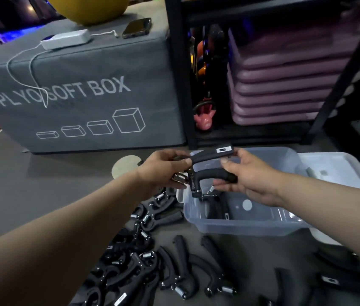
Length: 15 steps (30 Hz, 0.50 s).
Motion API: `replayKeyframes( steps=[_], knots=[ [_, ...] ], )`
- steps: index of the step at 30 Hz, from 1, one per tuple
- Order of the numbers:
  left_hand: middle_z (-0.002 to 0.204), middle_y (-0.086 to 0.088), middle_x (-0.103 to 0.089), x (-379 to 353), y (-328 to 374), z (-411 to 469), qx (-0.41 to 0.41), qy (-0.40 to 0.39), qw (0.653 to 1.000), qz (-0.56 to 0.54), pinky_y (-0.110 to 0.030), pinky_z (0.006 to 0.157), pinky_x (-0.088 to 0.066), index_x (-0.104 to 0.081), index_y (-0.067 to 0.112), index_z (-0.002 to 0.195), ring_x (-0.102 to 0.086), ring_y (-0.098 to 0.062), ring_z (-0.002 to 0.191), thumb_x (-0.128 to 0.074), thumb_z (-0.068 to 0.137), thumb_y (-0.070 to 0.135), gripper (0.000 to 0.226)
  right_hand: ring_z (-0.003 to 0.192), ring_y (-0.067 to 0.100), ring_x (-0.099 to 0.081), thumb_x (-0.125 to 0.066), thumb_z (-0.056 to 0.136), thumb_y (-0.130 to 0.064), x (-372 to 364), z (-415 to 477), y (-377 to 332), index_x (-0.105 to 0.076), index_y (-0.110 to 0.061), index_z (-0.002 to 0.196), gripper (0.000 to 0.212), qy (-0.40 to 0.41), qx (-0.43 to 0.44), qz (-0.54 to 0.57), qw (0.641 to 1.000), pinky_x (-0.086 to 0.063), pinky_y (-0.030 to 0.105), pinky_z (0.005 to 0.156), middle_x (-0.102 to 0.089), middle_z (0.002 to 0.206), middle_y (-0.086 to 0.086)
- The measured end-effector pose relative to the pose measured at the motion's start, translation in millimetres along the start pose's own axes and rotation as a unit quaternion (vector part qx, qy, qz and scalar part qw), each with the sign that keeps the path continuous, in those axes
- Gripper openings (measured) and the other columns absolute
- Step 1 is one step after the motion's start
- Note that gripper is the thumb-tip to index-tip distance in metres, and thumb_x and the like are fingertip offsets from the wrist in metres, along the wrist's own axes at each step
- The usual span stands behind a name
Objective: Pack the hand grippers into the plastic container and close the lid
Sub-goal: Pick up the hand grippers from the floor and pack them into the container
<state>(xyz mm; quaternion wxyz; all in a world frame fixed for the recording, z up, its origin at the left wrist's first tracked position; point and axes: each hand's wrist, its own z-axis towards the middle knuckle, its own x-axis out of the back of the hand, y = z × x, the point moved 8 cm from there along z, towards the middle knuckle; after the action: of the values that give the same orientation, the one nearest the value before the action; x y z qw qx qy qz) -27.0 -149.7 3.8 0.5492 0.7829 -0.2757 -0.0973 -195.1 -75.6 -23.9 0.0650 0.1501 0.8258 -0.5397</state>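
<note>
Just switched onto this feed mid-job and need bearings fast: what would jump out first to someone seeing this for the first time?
Both hands, left hand and right hand, hold one black hand gripper above the open clear plastic container, which holds at least one gripper. A heap of loose grippers covers the floor in front and to the left. Behind stands a grey box printed PLYO SOFT BOX.

Dim indoor light overall, with a blue-violet glow at the top left corner. Soft throughout, blurred most on the purple mats. Wide-angle bending at the edges.
</note>
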Motion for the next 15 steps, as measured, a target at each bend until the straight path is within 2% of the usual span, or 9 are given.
replayKeyframes(
  steps=[2,4,5,7,8,10,11,12,15],
  knots=[
    [0.093,-0.011,-0.066,0.4,-5.5,2.2,-0.013,0.02,0.999,-0.026,-0.042,0.066,-0.059,-0.063,0.004,0.112,-0.063,-0.027,0.074,-0.072,0.088,0.013,0.028,0.081,0.029,-0.073,-0.057,0.099,-0.016,3.9,-3.7,3.2,-0.051,-0.025,0.118,0.022,-0.027,-0.01,-0.049,0.998,-0.06,0.038,0.069,-0.071,0.1,0.017],
    [0.089,-0.009,-0.068,-1.0,-6.0,5.1,-0.025,0.027,0.999,-0.006,-0.033,0.058,-0.051,-0.064,0.004,0.109,-0.061,-0.023,0.069,-0.076,0.084,0.016,0.03,0.088,0.023,-0.071,-0.068,0.092,-0.023,18.2,0.1,-7.0,-0.056,-0.024,0.118,0.029,-0.011,0.045,-0.234,0.971,-0.057,0.033,0.075,-0.072,0.103,0.009],
    [0.087,-0.007,-0.069,-2.9,-4.3,5.8,-0.027,0.025,0.999,0.005,-0.031,0.058,-0.047,-0.065,0.005,0.108,-0.06,-0.021,0.068,-0.077,0.084,0.018,0.03,0.094,0.017,-0.067,-0.073,0.087,-0.028,24.0,0.9,-15.9,-0.056,-0.023,0.125,0.041,0.004,0.077,-0.342,0.936,-0.054,0.03,0.082,-0.069,0.11,0.002],
    [0.085,-0.004,-0.069,-12.2,-1.3,8.1,-0.026,0.002,0.999,0.029,-0.03,0.061,-0.043,-0.068,0.008,0.106,-0.061,-0.018,0.066,-0.075,0.085,0.021,0.026,0.108,0.008,-0.056,-0.074,0.084,-0.039,21.7,-2.2,-35.8,-0.042,-0.025,0.144,0.07,0.005,0.14,-0.519,0.843,-0.044,0.026,0.098,-0.052,0.126,-0.006],
    [0.084,-0.004,-0.069,-19.9,0.2,8.8,-0.026,-0.016,0.999,0.04,-0.031,0.063,-0.045,-0.069,0.01,0.105,-0.062,-0.017,0.068,-0.074,0.087,0.022,0.022,0.109,0.005,-0.054,-0.07,0.086,-0.045,14.0,-3.9,-39.2,-0.041,-0.029,0.144,0.067,-0.025,0.159,-0.584,0.796,-0.042,0.025,0.099,-0.049,0.126,-0.01],
    [0.085,-0.007,-0.068,-38.5,6.1,9.1,-0.036,-0.046,0.998,0.021,-0.034,0.07,-0.048,-0.069,0.012,0.105,-0.061,-0.021,0.074,-0.072,0.088,0.021,0.019,0.095,0.003,-0.057,-0.056,0.093,-0.048,-0.8,-9.5,-36.6,-0.05,-0.036,0.121,0.031,-0.082,0.149,-0.656,0.735,-0.044,0.025,0.084,-0.056,0.105,-0.018],
    [0.086,-0.008,-0.067,-44.2,10.1,10.4,-0.045,-0.039,0.998,0.001,-0.037,0.072,-0.049,-0.069,0.011,0.105,-0.061,-0.024,0.077,-0.072,0.089,0.02,0.019,0.089,0.007,-0.058,-0.051,0.096,-0.048,-1.6,-9.4,-34.7,-0.05,-0.033,0.11,0.021,-0.085,0.136,-0.667,0.728,-0.044,0.028,0.077,-0.058,0.095,-0.017],
    [0.088,-0.009,-0.069,-45.4,13.6,13.5,-0.051,-0.012,0.999,-0.015,-0.039,0.074,-0.051,-0.068,0.009,0.107,-0.062,-0.025,0.079,-0.071,0.09,0.021,0.021,0.087,0.012,-0.058,-0.048,0.098,-0.047,1.8,-7.7,-33.4,-0.05,-0.026,0.105,0.022,-0.07,0.127,-0.664,0.733,-0.044,0.031,0.075,-0.059,0.092,-0.013],
    [0.106,-0.005,-0.071,-34.5,12.2,25.6,-0.064,0.111,0.99,0.057,-0.032,0.078,-0.054,-0.062,0.013,0.121,-0.069,-0.02,0.092,-0.057,0.097,0.027,0.028,0.082,0.021,-0.058,-0.048,0.1,-0.04,31.7,3.4,-26.1,-0.051,-0.015,0.096,0.026,0.012,0.099,-0.62,0.778,-0.044,0.033,0.072,-0.061,0.089,0.001]
  ],
)
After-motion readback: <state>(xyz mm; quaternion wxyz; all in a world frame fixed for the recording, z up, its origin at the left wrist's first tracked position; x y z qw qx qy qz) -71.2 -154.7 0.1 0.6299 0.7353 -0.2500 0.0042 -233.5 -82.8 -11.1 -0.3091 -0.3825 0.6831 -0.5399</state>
